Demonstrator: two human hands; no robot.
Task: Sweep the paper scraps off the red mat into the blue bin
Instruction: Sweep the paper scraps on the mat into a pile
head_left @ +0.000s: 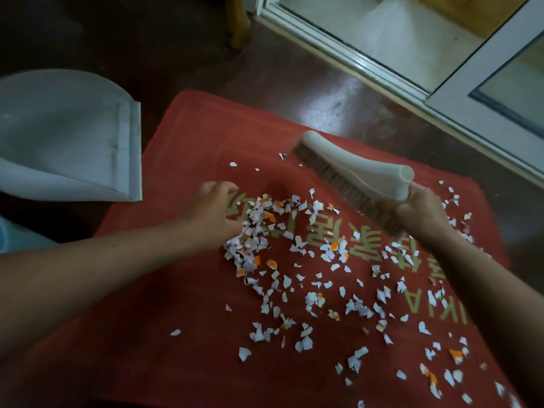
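Early days, by the look of the spread: torn white and orange paper scraps [323,290] all over the red fabric mat [176,304] with its pale lettering, thickest in a heap near the middle, thinner toward the near and right edges. None visibly off the mat yet.

Grips, with the right hand [421,213], fingers wrapped round the handle end, a cream plastic hand brush [353,172] with brown bristles, tilted, bristles low over the far side of the mat. Cups, with the left hand [217,207], the left flank of the heap, fingers loosely bent. Impossible to tell whether any scrap is pinched beneath them.

On the dark floor [294,83], just off the mat's far left corner, a pale grey plastic dustpan [59,136], no scraps visible in it. At the left border, a sliver of pale blue [17,237], perhaps the blue bin, too cut off to be sure.

Left to do, most likely, nearly everything: gather the strays, brush the lot onto the dustpan, tip into the bin.
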